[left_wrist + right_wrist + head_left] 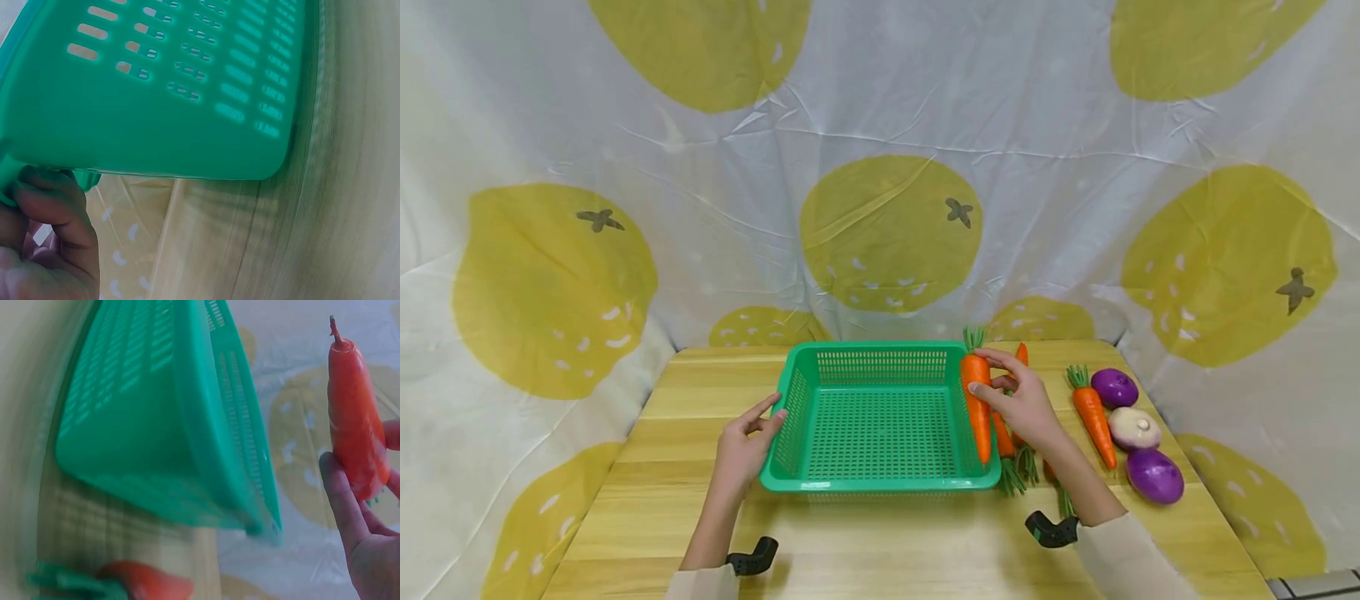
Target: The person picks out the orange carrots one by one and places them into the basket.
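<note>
A green plastic basket (880, 483) with slotted walls stands mid-table. My left hand (747, 446) holds its left rim, thumb over the edge; in the left wrist view the curled fingers (56, 212) grip the rim beside the slotted wall. Above the basket's right rim, my right hand (1018, 400) pinches an orange carrot (977, 400) with green stalks, its thin tip pointing toward me. The right wrist view shows this carrot (355, 412) between thumb and fingers, apart from the basket (125, 437).
Several carrots lie just right of the basket, partly hidden by my right arm; one is a carrot (147, 579). Farther right lie another carrot (1093, 421), two purple round vegetables (1154, 477) and a whitish one (1134, 428). A lemon-print cloth (1052, 208) hangs behind the wooden table (647, 500).
</note>
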Demonstrator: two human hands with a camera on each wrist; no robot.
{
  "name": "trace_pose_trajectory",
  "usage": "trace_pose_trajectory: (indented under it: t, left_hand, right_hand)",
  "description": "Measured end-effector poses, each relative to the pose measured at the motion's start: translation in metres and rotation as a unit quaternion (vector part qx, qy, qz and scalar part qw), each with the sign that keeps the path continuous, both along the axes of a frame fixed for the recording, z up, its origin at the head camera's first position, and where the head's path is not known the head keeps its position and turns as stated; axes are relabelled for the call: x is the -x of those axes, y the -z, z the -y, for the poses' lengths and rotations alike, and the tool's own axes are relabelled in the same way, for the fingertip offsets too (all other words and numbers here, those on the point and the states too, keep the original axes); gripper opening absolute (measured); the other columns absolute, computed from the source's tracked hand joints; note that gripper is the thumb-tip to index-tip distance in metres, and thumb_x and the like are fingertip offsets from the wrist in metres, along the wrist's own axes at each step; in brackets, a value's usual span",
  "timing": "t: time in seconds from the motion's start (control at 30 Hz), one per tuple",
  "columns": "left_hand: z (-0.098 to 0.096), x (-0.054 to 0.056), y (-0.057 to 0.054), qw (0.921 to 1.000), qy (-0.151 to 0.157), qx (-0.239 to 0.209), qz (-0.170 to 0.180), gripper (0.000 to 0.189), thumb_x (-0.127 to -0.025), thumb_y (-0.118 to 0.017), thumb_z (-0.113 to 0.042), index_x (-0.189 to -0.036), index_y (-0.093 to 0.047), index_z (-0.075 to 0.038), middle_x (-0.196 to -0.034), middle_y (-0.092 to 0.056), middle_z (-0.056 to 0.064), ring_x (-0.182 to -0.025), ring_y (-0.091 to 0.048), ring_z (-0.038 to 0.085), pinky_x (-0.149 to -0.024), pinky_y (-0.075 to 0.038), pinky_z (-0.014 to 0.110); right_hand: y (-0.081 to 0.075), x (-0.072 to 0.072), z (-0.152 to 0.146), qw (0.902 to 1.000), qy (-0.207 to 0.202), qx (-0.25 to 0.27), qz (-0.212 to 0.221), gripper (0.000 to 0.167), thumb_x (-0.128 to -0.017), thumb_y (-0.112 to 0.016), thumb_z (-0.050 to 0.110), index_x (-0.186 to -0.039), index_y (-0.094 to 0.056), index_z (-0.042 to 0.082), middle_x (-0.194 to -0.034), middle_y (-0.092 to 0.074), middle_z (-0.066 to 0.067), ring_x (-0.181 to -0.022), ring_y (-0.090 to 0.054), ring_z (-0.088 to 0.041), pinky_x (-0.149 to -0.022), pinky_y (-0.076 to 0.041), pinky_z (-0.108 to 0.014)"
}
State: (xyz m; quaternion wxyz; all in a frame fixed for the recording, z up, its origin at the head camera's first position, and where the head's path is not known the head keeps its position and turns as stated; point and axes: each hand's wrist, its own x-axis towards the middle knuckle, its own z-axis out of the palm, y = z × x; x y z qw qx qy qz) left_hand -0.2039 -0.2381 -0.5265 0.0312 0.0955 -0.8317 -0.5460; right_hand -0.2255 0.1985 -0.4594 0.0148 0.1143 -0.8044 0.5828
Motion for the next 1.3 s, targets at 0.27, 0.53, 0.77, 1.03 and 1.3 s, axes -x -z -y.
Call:
trace_pose_trajectory:
  t: [0.27, 0.53, 0.77, 1.03, 1.3]
  left_hand:
    - [0.000, -0.001, 0.000, 0.9999, 0.001, 0.008, -0.012, 0.050, -0.097, -0.067, -0.054, -0.142, -0.064, -0.032, -0.097, -0.069, 0.014, -0.096, -0.056, 0.022, -0.056, -0.046, 0.026]
    - [-0.003, 0.000, -0.001, 0.9997, -0.002, 0.010, -0.024, 0.050, -0.097, -0.066, -0.054, -0.142, -0.064, -0.031, -0.097, -0.068, 0.015, -0.104, -0.054, 0.022, -0.061, -0.046, 0.025]
    - [-0.003, -0.002, -0.001, 0.9998, -0.005, 0.004, -0.020, 0.047, -0.098, -0.067, -0.051, -0.141, -0.065, -0.033, -0.100, -0.069, 0.018, -0.105, -0.055, 0.024, -0.056, -0.043, 0.025]
    - [-0.002, -0.005, 0.001, 0.9997, -0.017, 0.008, -0.015, 0.048, -0.097, -0.068, -0.052, -0.140, -0.066, -0.031, -0.099, -0.069, 0.016, -0.115, -0.056, 0.026, -0.057, -0.045, 0.024]
    - [-0.004, -0.004, -0.001, 0.9997, -0.016, 0.007, -0.018, 0.048, -0.096, -0.068, -0.053, -0.139, -0.067, -0.032, -0.100, -0.068, 0.017, -0.111, -0.056, 0.028, -0.056, -0.045, 0.025]
  right_hand:
    - [-0.006, 0.016, 0.038, 0.9997, -0.021, -0.001, 0.016, 0.054, -0.097, -0.075, 0.024, -0.148, -0.055, 0.023, -0.148, -0.048, -0.015, -0.102, -0.064, -0.032, -0.075, -0.061, -0.046]
    - [-0.003, 0.031, 0.081, 0.9981, -0.050, 0.013, 0.034, 0.054, -0.095, -0.075, 0.019, -0.146, -0.057, 0.021, -0.145, -0.051, -0.017, -0.097, -0.069, -0.029, -0.073, -0.063, -0.045]
    - [0.008, 0.035, 0.120, 0.9960, -0.070, 0.003, 0.055, 0.056, -0.094, -0.076, 0.016, -0.147, -0.057, 0.015, -0.139, -0.056, -0.020, -0.088, -0.072, -0.024, -0.073, -0.062, -0.051]
    - [0.015, 0.040, 0.153, 0.9947, -0.078, -0.023, 0.063, 0.056, -0.094, -0.076, 0.021, -0.147, -0.058, 0.017, -0.138, -0.058, -0.019, -0.084, -0.068, -0.022, -0.072, -0.062, -0.052]
    - [0.026, 0.044, 0.182, 0.9920, -0.086, -0.010, 0.091, 0.053, -0.095, -0.076, 0.021, -0.145, -0.059, 0.018, -0.138, -0.058, -0.020, -0.086, -0.070, -0.024, -0.076, -0.062, -0.055]
